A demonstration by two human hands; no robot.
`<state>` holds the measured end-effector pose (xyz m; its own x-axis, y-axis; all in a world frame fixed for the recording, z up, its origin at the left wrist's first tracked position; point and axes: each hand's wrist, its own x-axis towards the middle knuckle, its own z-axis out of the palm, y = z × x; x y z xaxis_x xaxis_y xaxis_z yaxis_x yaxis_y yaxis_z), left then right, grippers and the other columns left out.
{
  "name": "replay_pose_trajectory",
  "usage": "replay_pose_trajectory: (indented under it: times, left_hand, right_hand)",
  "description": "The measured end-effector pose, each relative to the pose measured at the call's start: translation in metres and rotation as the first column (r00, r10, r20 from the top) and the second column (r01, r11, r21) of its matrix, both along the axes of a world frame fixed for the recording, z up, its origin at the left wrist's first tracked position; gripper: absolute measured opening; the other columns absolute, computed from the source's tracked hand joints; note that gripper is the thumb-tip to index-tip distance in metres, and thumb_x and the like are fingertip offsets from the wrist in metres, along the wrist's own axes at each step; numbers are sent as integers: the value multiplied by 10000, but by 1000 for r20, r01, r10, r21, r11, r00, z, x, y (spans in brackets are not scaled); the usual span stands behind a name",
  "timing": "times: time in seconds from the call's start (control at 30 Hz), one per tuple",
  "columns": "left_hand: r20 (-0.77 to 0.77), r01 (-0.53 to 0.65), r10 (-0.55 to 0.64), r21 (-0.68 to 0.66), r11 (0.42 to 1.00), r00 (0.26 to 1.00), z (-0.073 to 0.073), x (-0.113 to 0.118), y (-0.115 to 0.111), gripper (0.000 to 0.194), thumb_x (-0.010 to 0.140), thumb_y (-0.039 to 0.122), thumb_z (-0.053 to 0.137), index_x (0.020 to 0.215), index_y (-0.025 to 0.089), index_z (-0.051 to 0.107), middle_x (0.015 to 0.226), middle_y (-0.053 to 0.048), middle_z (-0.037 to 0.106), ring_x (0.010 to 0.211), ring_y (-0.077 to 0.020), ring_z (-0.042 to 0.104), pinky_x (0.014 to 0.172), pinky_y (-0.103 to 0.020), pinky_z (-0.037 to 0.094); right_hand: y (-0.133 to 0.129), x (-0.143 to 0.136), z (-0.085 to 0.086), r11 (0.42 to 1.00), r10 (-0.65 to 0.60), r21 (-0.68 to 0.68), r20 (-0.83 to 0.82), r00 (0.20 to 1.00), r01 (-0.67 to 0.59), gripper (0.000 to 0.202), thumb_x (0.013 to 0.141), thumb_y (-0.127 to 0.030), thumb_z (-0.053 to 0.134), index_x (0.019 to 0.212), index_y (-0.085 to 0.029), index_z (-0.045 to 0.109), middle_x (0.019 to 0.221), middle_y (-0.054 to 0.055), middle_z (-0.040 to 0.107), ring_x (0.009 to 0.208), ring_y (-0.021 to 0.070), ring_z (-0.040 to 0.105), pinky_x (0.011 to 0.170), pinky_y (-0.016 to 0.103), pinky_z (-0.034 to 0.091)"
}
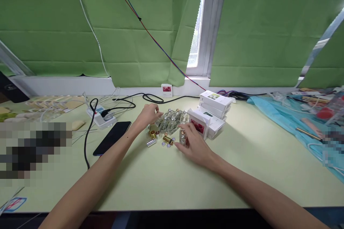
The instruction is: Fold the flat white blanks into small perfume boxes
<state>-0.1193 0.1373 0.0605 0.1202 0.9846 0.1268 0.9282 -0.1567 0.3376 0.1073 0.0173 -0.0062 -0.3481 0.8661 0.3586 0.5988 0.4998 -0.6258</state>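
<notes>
My right hand [197, 148] has its thumb and fingers closed around a small glass bottle [182, 136], which stands upright with a gold-coloured neck. Behind and left of it lies a pile of similar clear bottles [169, 121]. At the pile's left edge, my left hand [148, 116] has bent fingers drawn together; whatever is between them is hidden. Nearer to me, on the table, are a gold cap [167, 140], a silver cap [151, 142] and several small pale round pieces [168, 146]. More gold caps [153, 134] stand just below my left hand.
White boxes [215, 101] are stacked right of the pile, and a box with a red picture [198, 126] leans before them. A phone [113, 137], black cable [86, 143] and power strip [100, 117] lie left. Blue plastic sheeting [285, 125] covers the right side.
</notes>
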Motion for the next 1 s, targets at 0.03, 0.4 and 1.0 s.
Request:
replay_pose_trajectory:
  times: [0.03, 0.4, 1.0]
  left_hand:
    - [21, 5, -5, 7, 1000, 1000, -1, 0, 0, 407, 819, 585, 681, 860, 180, 685, 508, -18, 641, 630, -248, 697, 708, -315, 495]
    - [113, -79, 59, 175, 981, 992, -3, -17, -6, 578, 956, 623, 350, 889, 173, 707, 900, -128, 783, 803, -270, 717, 786, -324, 494]
    - [66, -70, 68, 30, 997, 996, -29, -31, -5, 692, 918, 675, 264, 705, 195, 715, 735, -126, 747, 813, -322, 705, 767, -360, 495]
  right_hand:
    - [0, 0, 0, 1000, 0, 5, 2, 1000, 0, 487, 935, -320, 617, 1382, -225, 449, 1357, 124, 492, 1043, 249, 633, 929, 448, 556]
    - [2, 4, 0, 979, -79, 197, 170, 982, 45, 464, 957, -239, 525, 1410, -203, 436, 1381, 155, 522, 1051, 257, 670, 843, 399, 589]
    - [2, 7, 9, 966, -221, 211, 364, 905, 151, 453, 987, -216, 529, 1435, -185, 470, 1222, 146, 693, 1067, 296, 694, 733, 322, 523]
